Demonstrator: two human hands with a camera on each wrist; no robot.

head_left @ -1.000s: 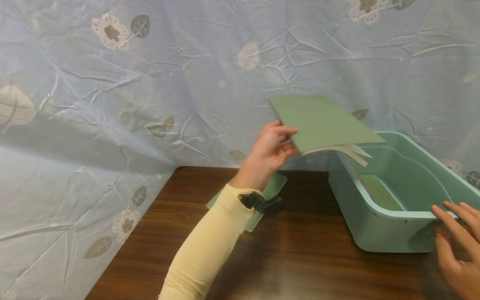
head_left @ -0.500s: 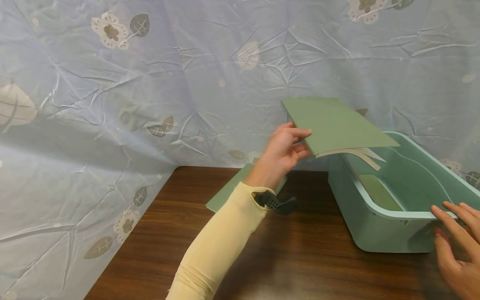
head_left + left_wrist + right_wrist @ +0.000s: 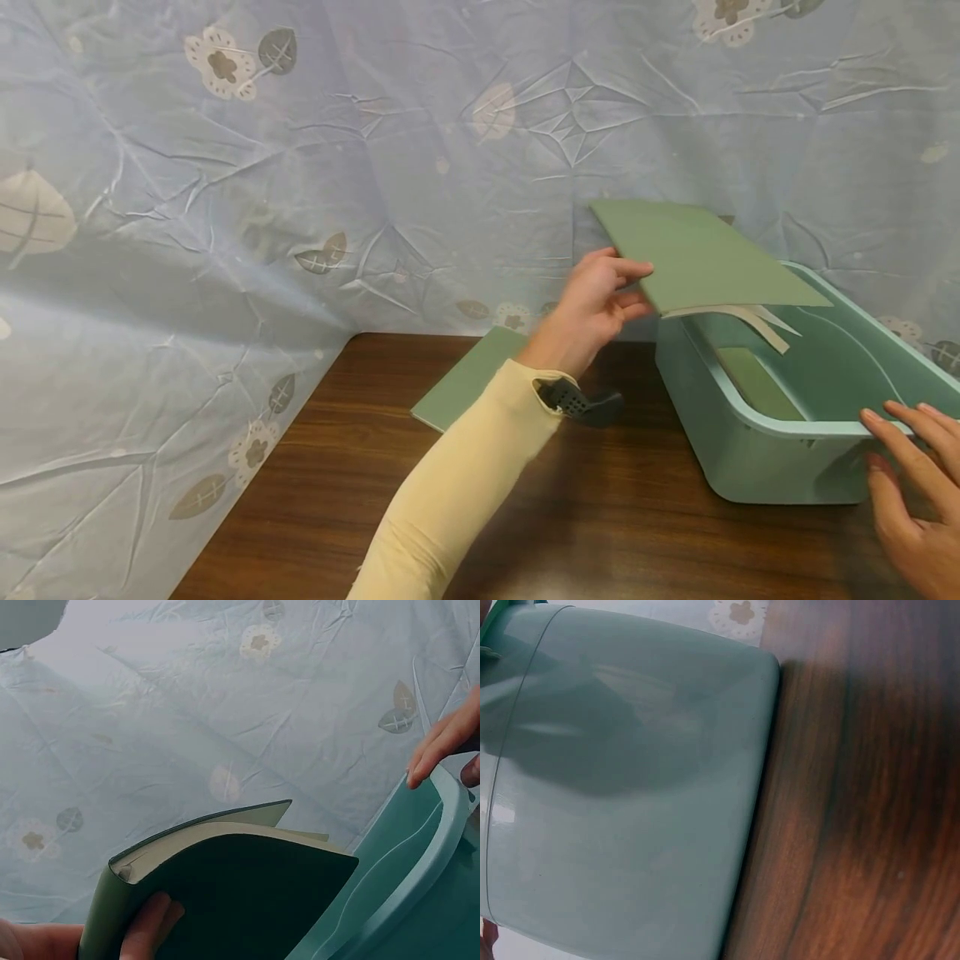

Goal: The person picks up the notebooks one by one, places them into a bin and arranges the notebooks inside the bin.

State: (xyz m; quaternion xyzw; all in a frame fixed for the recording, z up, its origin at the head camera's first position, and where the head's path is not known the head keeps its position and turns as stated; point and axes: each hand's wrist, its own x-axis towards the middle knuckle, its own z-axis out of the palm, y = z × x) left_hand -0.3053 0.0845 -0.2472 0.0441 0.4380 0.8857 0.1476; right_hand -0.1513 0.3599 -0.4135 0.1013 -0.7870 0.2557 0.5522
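My left hand [image 3: 592,304] grips a green notebook [image 3: 712,258] by its spine, thumb on the top cover and fingers underneath. The notebook hangs tilted over the left rim of a teal bin [image 3: 787,458], its pages fanning apart below the cover. In the left wrist view the notebook [image 3: 247,892] shows cream pages between dark covers. My right hand [image 3: 918,492] rests with extended fingers on the bin's near rim. Inside the bin lies another green book [image 3: 757,383], partly hidden. A further green book [image 3: 476,375] lies flat on the table, partly behind my left forearm.
The brown wooden table [image 3: 315,492] ends at the back and left against a pale floral curtain [image 3: 450,167]. The bin's outer wall [image 3: 630,825] stands on the table in the right wrist view.
My left hand has carried the notebook rightward and slightly down, farther over the bin. More of the book on the table shows. The right hand and bin have stayed in place.
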